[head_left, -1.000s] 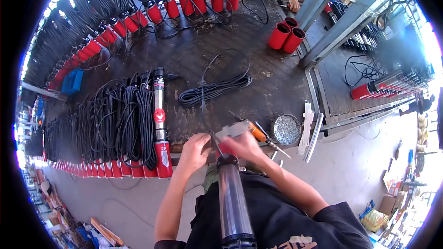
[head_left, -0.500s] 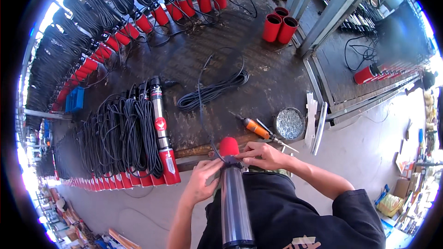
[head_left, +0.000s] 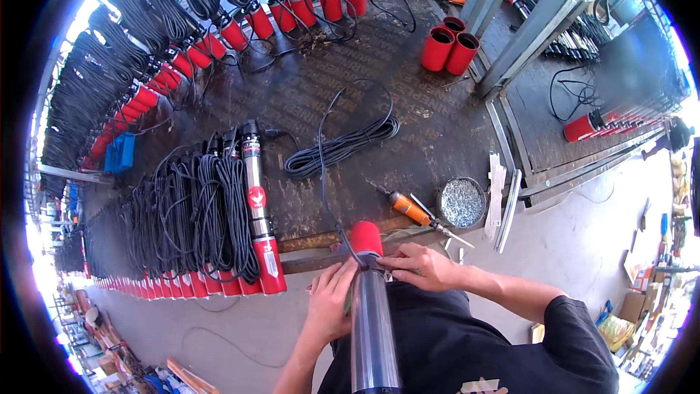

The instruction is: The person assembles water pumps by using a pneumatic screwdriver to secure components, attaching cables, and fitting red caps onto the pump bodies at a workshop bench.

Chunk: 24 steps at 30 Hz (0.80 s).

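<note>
A submersible pump [head_left: 370,328] with a bare steel body lies lengthwise against my front, its red end piece [head_left: 364,237] pointing away from me. A dark collar joins the two parts, and a black cable [head_left: 323,182] runs from it up onto the bench. My left hand [head_left: 333,303] has its fingers closed against the left side of the pump, just by the collar. From the right, my right hand [head_left: 423,268] presses curled fingers and thumb at the collar. Its fingertips partly cover that spot, and a small screw or tool there cannot be made out.
A coiled cable [head_left: 343,147] lies on the dark bench [head_left: 415,138]. Nearby are an orange power screwdriver [head_left: 410,208] and a round tin of small metal parts [head_left: 462,202]. Finished-looking pumps with cables [head_left: 268,263] line the left; red cups [head_left: 437,49] stand beside a metal post [head_left: 539,22].
My left hand has slid nearer along the pump's side from the collar. My right fingers have curled more at the collar. The whole view has shifted slightly.
</note>
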Motion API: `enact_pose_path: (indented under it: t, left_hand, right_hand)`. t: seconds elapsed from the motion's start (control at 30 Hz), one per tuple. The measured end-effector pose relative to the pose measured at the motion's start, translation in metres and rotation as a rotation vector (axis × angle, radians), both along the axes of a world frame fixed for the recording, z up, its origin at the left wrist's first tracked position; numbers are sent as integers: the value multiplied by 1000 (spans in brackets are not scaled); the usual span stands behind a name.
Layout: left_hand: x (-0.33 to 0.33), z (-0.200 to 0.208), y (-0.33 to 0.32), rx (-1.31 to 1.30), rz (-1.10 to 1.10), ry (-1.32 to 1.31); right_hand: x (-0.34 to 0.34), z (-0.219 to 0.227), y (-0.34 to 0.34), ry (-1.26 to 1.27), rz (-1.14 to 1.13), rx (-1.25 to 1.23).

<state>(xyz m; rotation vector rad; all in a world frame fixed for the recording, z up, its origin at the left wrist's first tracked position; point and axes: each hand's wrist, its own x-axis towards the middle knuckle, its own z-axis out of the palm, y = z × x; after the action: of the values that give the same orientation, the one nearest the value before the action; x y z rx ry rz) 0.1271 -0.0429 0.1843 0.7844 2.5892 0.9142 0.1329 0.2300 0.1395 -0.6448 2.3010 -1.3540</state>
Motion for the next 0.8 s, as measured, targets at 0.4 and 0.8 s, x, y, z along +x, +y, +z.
enact_pose_path:
  t: [0.4,0.8]
  left_hand:
    - [20,-28,11,248,263,91]
    - [57,-104,-26,467,450,-9]
  right_hand:
    - [-58,10,-26,447,620,452]
    - [-104,-12,-93,272,869,-330]
